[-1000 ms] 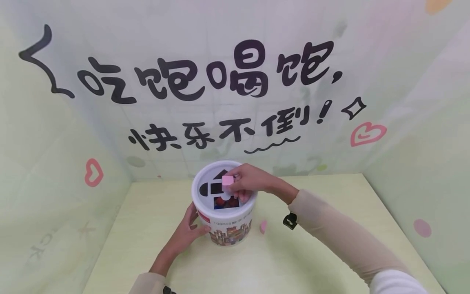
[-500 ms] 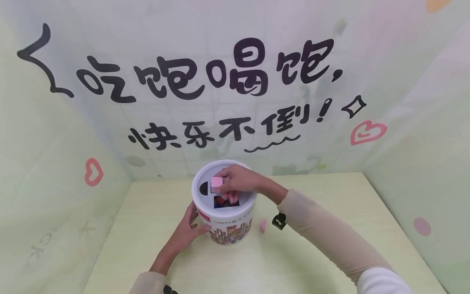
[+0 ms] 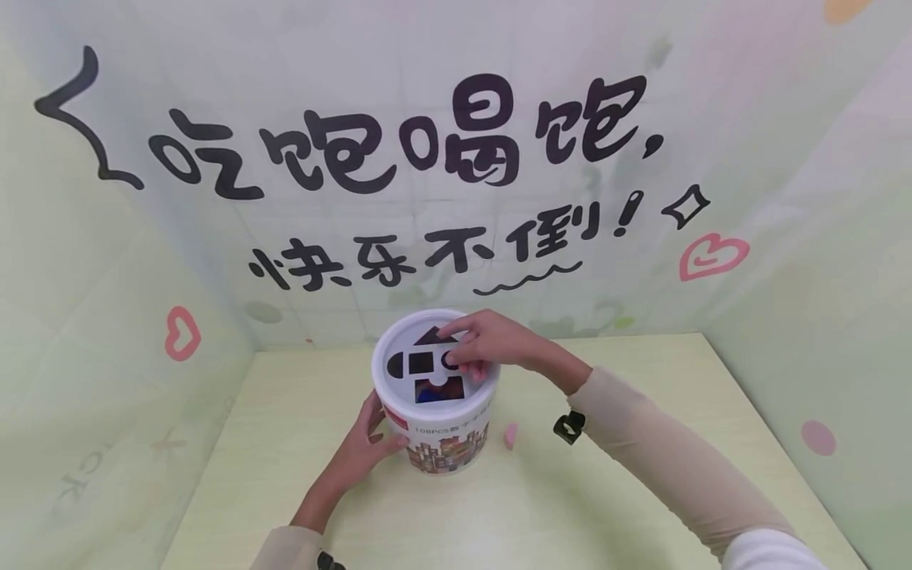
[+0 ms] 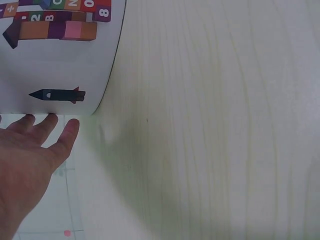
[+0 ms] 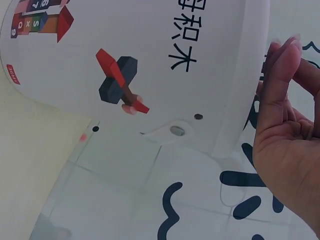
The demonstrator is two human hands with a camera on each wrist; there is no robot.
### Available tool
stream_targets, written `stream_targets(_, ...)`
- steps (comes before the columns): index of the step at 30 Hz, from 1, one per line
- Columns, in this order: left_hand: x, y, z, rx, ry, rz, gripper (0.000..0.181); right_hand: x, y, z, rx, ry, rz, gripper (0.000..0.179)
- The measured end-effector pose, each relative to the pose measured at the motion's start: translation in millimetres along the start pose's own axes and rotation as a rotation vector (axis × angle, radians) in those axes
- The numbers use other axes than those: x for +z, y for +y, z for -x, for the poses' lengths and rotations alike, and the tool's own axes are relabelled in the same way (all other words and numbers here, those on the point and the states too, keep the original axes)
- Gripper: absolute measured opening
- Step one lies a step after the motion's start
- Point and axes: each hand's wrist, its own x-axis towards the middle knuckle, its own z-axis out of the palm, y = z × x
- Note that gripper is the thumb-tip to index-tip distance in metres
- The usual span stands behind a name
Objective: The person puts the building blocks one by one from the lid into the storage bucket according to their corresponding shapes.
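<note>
A white bucket (image 3: 449,451) printed with colourful blocks stands upright on the table. Its white lid (image 3: 400,396) has dark cut-outs: a triangle, a half circle, a square, a partly covered round one and a rectangle, through which something blue and red shows. Against the bucket's left side rests my left hand (image 3: 362,450); in the left wrist view its fingertips touch the bucket with fingers spread. My right hand (image 3: 502,342) hovers at the lid's right part, index finger stretched over the triangle, holding nothing visible. The right wrist view shows its loosely bent fingers (image 5: 280,75) beside the lid rim.
A small pink block (image 3: 511,436) lies on the pale wood table (image 3: 570,491), just right of the bucket. Behind rises a cloth wall (image 3: 456,261) with black lettering, and similar cloth panels stand at both sides.
My right hand carried a pink block leftward to the square cut-out and let it go. The block is out of sight now, and the hand has drawn back right. My left hand stays put.
</note>
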Motion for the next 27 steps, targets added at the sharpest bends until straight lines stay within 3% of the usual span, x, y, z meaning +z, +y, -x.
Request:
stream_targets(8, 0.4, -1.9, 0.2, 0.001, 0.003, 0.004, 0.093, -13.0, 14.7, 19.0, 0.043, 0.065, -0.035, 0.045)
stream_targets(27, 0.4, -3.0, -0.3, 0.009, 0.003, -0.001, 0.093, -27.4, 59.0, 53.5, 0.053, 0.191, -0.129, 0.055)
